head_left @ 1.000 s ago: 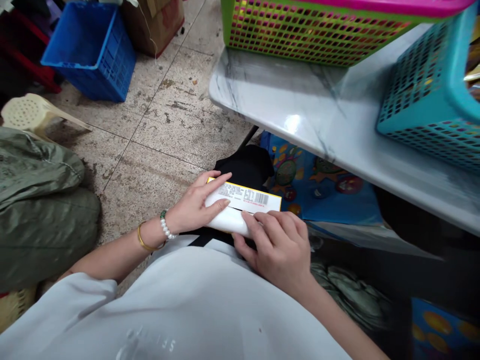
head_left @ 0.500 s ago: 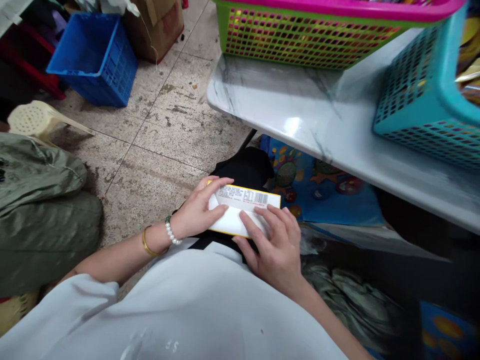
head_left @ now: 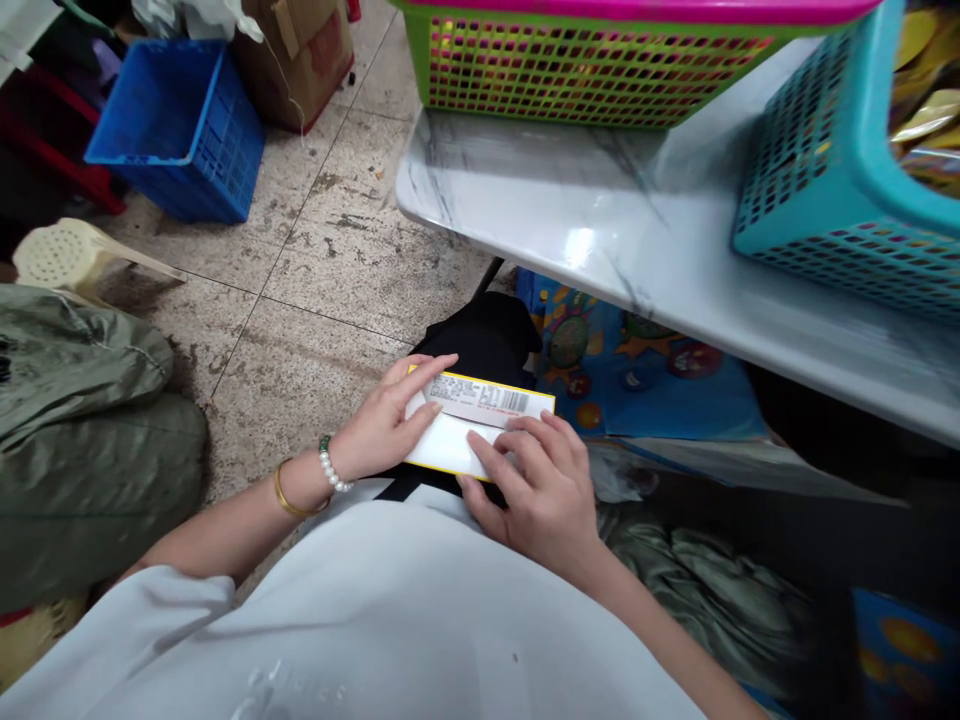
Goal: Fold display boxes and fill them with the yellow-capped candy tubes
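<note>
Head view: at lower centre, the left hand (head_left: pixel 382 425) and right hand (head_left: pixel 536 490) hold a yellow-edged white packet (head_left: pixel 442 445) between them, its barcode label (head_left: pixel 487 400) facing up. Each grip is light, with the fingers spread across the top of the packet. A black cloth (head_left: pixel 480 340) lies just beyond it. A pearl bracelet (head_left: pixel 328 468) and gold bangle (head_left: pixel 289 492) circle the left wrist. At upper right, a marble-patterned bench (head_left: pixel 570 220) carries a green basket (head_left: pixel 577 75) and a teal basket (head_left: pixel 810 180). A blue crate (head_left: pixel 176 135) stands at upper left on the tiled floor (head_left: pixel 322 265), and an olive-green bundle (head_left: pixel 82 450) sits at the left edge.
</note>
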A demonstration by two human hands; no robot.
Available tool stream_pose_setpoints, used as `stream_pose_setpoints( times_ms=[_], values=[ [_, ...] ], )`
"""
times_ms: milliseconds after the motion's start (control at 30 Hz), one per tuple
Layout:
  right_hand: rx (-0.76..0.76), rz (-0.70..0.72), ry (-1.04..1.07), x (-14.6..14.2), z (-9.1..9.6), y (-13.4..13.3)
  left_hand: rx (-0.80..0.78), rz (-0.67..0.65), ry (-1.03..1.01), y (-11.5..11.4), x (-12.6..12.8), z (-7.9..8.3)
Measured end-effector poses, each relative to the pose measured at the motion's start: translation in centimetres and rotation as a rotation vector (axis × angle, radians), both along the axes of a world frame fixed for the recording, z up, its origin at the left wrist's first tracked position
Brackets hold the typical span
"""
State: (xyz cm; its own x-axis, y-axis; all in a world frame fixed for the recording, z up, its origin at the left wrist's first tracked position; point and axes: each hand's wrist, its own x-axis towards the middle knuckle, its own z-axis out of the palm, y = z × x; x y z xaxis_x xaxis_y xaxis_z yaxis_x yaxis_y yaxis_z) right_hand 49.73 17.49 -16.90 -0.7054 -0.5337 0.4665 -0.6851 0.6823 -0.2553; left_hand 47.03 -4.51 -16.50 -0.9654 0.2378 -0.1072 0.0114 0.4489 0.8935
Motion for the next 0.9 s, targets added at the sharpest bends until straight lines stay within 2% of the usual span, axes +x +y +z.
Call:
stream_pose_setpoints(
  times_ms=[167,267,400,500,600,700,767,900],
  values=[
    [0.09,-0.138,-0.037,0.4,0.3,-0.2,-0.023,-0.081,0.026,-0.4,-0.2,0.0],
    [0.071,-0.145,-0.002,0.7,0.2,0.0,-0.034,-0.113,0.0,-0.5,-0.3,0.1],
    [0.035,-0.114,0.061,0.9,-0.2,0.1,-0.04,-0.093,-0.058,0.0,-0.5,0.2],
    [0.019,-0.132,0.055,0.8,-0.4,0.1,-0.027,-0.011,-0.049,0.3,-0.7,0.0],
    [-0.05,-0.199,-0.035,0.0,-0.7,0.2,0.046,0.018,-0.014,-0.1,-0.6,-0.5],
    [-0.176,-0.253,-0.243,-1.4,-1.5,0.8,0.097,-0.116,0.057,-1.0,-0.4,-0.9],
    [-0.268,-0.259,-0.338,-2.4,-1.8,1.2,0.044,-0.18,0.139,-1.5,-0.2,-0.9],
    [-0.401,-0.226,-0.388,-3.5,-0.9,1.5,-0.082,-0.045,0.331,-1.7,0.0,-0.2]
  ],
)
